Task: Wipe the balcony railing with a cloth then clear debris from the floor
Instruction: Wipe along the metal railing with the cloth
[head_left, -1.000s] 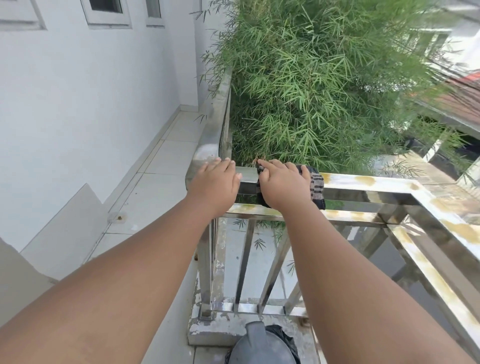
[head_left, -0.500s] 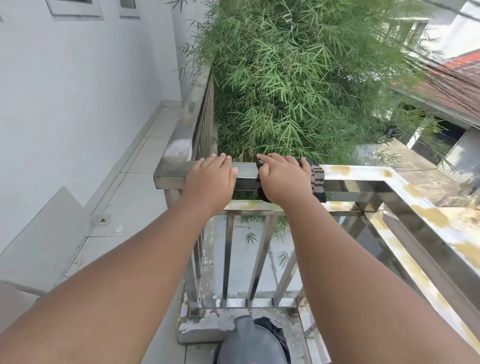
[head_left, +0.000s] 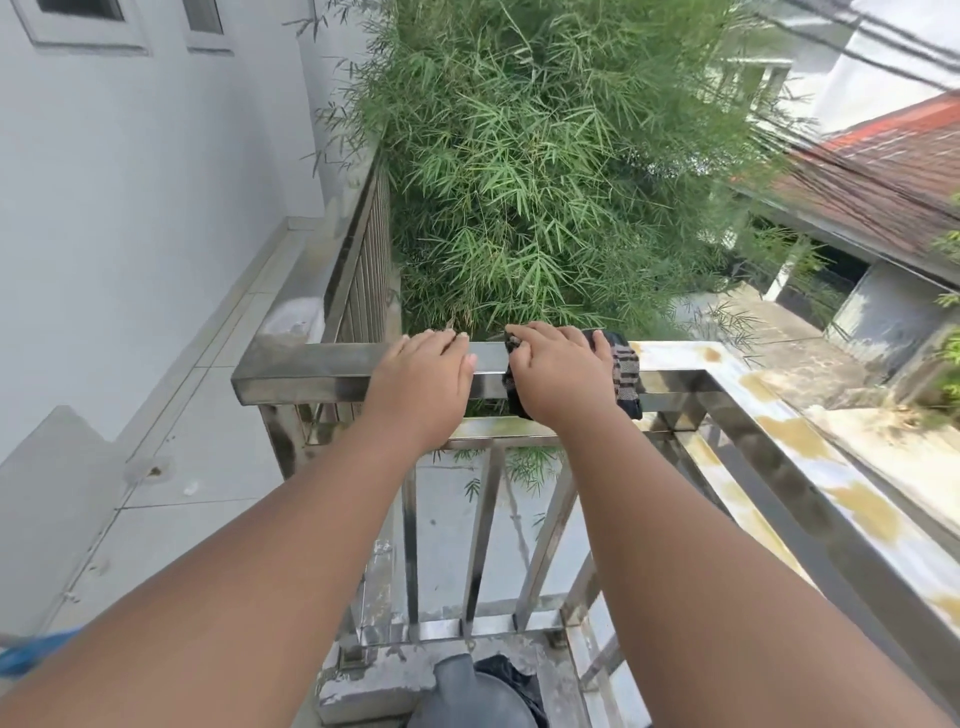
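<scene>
A steel balcony railing (head_left: 301, 370) runs across the middle of the head view, with a corner on the right. Its right stretch (head_left: 795, 441) carries yellow-brown stains. My right hand (head_left: 558, 371) presses a dark checked cloth (head_left: 626, 374) onto the top rail, fingers curled over the far edge. My left hand (head_left: 421, 382) grips the bare top rail just left of it, a small gap apart. The tiled balcony floor (head_left: 208, 467) on the left has small bits of debris (head_left: 189, 488) near the wall.
A white wall (head_left: 130, 208) bounds the balcony on the left. Dense bamboo (head_left: 545, 182) rises beyond the rail. A dark grey bin lid (head_left: 467, 691) with a black bag sits at the railing's foot. A tiled roof (head_left: 893, 171) lies at right.
The view has shifted as my head moved; both hands remain on the top rail, with the right hand and cloth in about the same spot beside the left hand.
</scene>
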